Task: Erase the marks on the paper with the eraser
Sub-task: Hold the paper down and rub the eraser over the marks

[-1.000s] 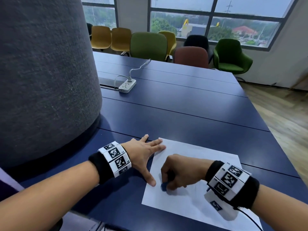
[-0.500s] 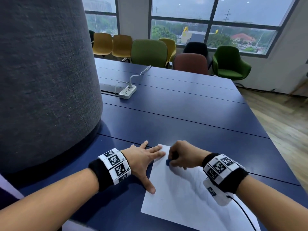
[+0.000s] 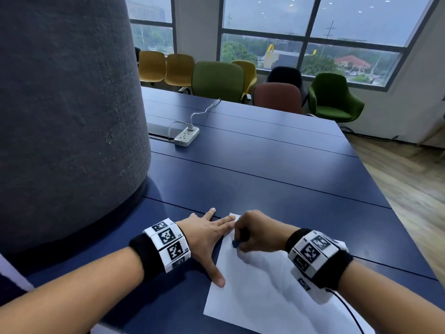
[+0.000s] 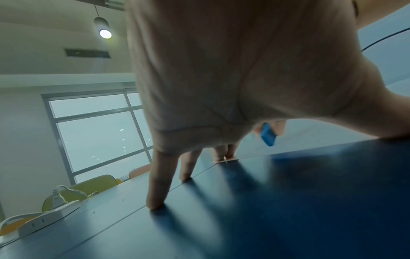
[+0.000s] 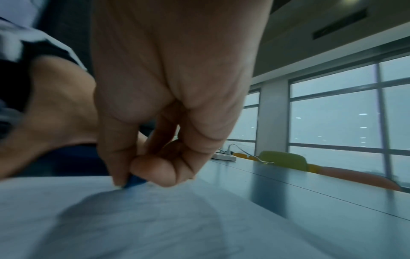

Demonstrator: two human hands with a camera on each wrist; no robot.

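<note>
- Paper point(image 3: 265, 292): a white sheet lying flat near the front edge of a dark blue table point(image 3: 277, 169), turned at a slight angle. No marks can be made out on it from the head view; the right wrist view is too blurred to tell.
- Eraser point(image 3: 235, 243): small and blue, pinched between the thumb and curled fingers of the right hand point(image 3: 257, 233), its tip on the paper near the far left corner.
- Left hand point(image 3: 207, 235): flat with fingers spread; fingertips and thumb press the sheet's left edge, the rest lies on the table.
- Step in hand, as a judgement: rubbing is under way near the top corner.
- Next move likely calls for short strokes with steady downward pressure while the left hand pins the sheet so it does not slide or crease.
</note>
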